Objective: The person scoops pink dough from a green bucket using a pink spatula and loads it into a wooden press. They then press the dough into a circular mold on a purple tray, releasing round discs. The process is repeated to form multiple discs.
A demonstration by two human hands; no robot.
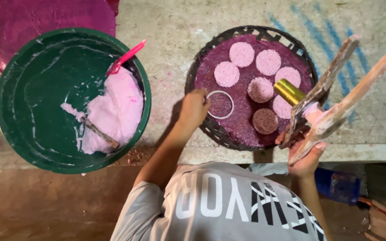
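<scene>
Left hand point(193, 108) pinches the metal ring point(220, 105) onto the basket tray point(211, 129); right hand point(307, 156) clamps the wooden press point(331, 96) — a tilt could smear the pink discs point(255, 71) beside that ring

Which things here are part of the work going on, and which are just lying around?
In use: left hand, metal ring, round tray, pink discs, right hand, wooden press, green basin.
Lying about: blue object, pink mat.

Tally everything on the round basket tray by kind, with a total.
Light pink discs: 6
Dark reddish disc: 1
Metal ring, held by the left hand: 1
Total: 8
</scene>
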